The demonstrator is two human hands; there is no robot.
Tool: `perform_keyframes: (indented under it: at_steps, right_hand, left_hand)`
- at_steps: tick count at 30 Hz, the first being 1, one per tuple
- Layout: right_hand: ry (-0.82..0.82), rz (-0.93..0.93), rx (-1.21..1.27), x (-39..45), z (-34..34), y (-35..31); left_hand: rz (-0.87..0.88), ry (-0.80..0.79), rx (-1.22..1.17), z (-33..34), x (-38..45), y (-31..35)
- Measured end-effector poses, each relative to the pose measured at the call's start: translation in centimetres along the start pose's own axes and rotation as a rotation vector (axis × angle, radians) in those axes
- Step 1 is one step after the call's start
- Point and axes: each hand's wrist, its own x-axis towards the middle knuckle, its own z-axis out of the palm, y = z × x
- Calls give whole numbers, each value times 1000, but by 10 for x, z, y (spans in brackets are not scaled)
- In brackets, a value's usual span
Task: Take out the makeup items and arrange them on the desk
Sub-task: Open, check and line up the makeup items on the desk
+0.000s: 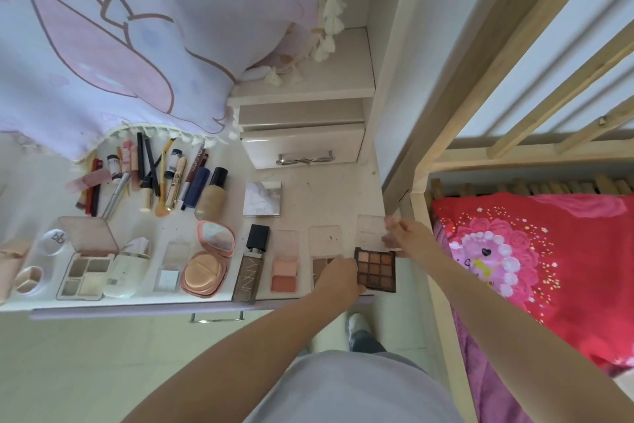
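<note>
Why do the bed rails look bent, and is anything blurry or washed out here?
Head view: the wide-angle lens bows straight lines near the edges, so the wooden bed rails fan out and the desk front curves. Daylight is soft and even, with faint shadows. The clear lid of the nine-pan palette looks hazy, and the right hand on it is slightly smeared; small print on the tubes is unreadable.
</note>
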Motion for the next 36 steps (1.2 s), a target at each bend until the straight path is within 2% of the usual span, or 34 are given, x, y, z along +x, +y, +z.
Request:
perform_keyframes:
  at_steps: [6, 18, 22, 26, 30, 31, 33, 36]
  right_hand:
    - [67, -122, -291, 11, 4, -2]
    - [-19, -22, -269, 20, 8, -1]
    - [-16, -50, -301, 22, 7, 3]
    - [80, -188, -399, 21, 2, 4]
    - [281, -534, -555, 20, 8, -14]
    - [268, -622, -589, 21, 15, -23]
    - [127, -722, -662, 23, 34, -46]
    - [-117, -742, -784, 34, 74, -76]
  left_hand:
    - [-69, 49, 74, 4, 6, 6]
    - [-61, 2, 261, 4, 2, 8]
    - [-70, 18, 222, 2, -1, 7]
    - [-59, 86, 184, -11, -9, -2]
    - [-85, 232, 182, -36, -18, -25]
    - [-98, 275, 179, -44, -21, -33]
    - [-137, 359, 174, -61, -25, -50]
    - [-217, 482, 115, -82, -34, -82]
